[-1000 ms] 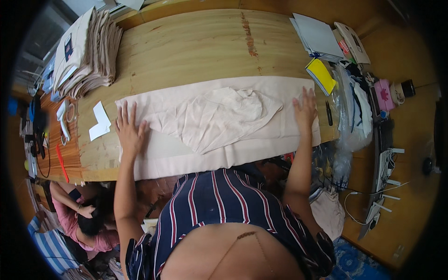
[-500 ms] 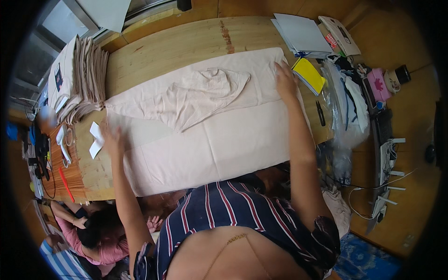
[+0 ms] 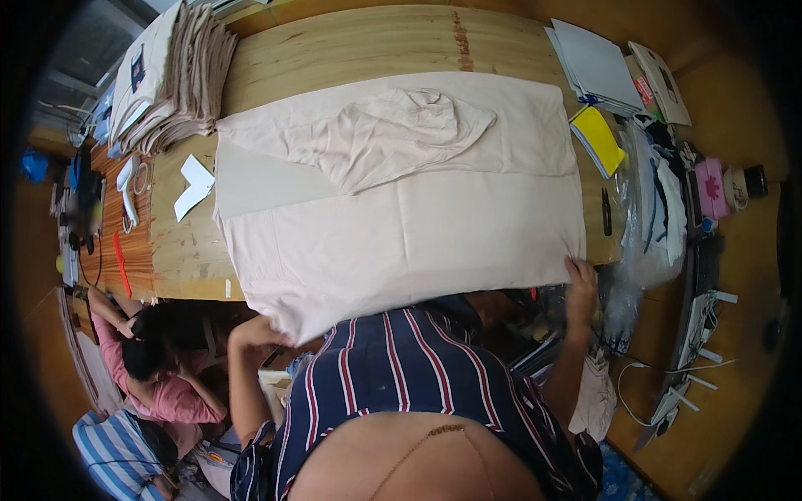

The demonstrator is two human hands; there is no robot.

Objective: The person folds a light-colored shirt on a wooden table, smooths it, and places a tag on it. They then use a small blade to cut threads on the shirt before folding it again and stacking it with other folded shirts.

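Note:
A pale pink cloth garment (image 3: 468,230) lies spread over the table, with its near edge hanging past the table edge toward my body. On its far half rests a bunched, wrinkled part (image 3: 393,138). At the left, a flat greyish-white panel (image 3: 271,179) shows between the cloth layers. My left hand (image 3: 261,332) grips the near left edge of the garment, its fingertips partly hidden by the cloth. At the near right corner, my right hand (image 3: 581,288) pinches the garment's edge.
On the wooden table (image 3: 351,42), a tall stack of folded cloth (image 3: 180,79) stands far left. White card pieces (image 3: 194,188) lie left; a yellow packet (image 3: 597,142), black snips (image 3: 606,213) and papers (image 3: 593,63) lie right. Another person in pink (image 3: 171,388) sits at lower left.
Both hands have come off the top of the garment and down to its near edge, where they now grip it. The near left edge is drawn toward my body. The head view has shifted.

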